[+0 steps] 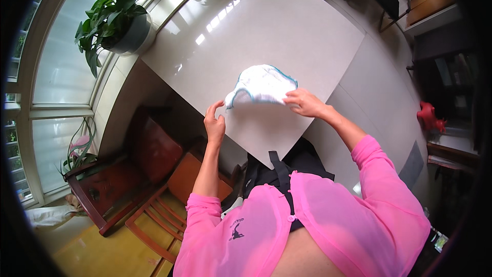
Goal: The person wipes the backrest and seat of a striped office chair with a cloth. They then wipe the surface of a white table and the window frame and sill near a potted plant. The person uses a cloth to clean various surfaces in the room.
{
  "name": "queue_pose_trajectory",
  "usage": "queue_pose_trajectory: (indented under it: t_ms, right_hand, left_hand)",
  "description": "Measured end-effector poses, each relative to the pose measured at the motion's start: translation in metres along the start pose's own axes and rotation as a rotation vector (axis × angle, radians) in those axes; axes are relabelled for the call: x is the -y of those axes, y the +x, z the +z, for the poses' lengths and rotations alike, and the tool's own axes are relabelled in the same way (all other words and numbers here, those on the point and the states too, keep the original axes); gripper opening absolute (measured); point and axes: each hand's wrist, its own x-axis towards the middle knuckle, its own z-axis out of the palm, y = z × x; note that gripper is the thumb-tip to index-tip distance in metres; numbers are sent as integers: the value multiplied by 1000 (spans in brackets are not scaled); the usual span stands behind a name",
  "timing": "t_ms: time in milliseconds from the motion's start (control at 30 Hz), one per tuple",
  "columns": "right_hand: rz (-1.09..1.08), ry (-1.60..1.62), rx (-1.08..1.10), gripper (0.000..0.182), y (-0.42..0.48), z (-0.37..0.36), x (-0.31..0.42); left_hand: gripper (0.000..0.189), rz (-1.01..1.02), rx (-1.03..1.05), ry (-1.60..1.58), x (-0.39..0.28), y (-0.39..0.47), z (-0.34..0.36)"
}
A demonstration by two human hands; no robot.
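A white cloth with a teal-stitched edge point(263, 84) is spread above the near part of a pale glossy table point(307, 27); its near edge is slightly arched. My right hand point(305, 102) pinches the cloth's right corner between fingers and thumb. By the cloth's left corner is my left hand point(215, 119), raised, with its index finger at the corner and the thumb apart. Whether that finger touches or holds the cloth cannot be told.
A potted leafy plant point(115, 27) stands by the window at the left. Below it are a dark red wooden armchair point(153, 146) and a slatted wooden chair point(153, 231). The table's near corner points towards my body. A red figurine point(428, 115) is at the far right.
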Motion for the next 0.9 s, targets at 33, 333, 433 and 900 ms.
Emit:
queue_pose_trajectory:
  t_ms: [33, 333, 433, 900]
  right_hand:
    - [60, -37, 92, 38, -8, 8, -1]
    - [366, 25, -447, 48, 80, 120, -8]
    - [395, -172, -405, 48, 78, 162, 22]
    - [510, -197, -402, 53, 26, 38, -163]
  left_hand:
    - [43, -45, -11, 36, 14, -6, -1]
    - [40, 242, 198, 380, 13, 21, 77]
    - [45, 204, 331, 454, 38, 14, 100]
    - [53, 364, 694, 689, -28, 120, 242]
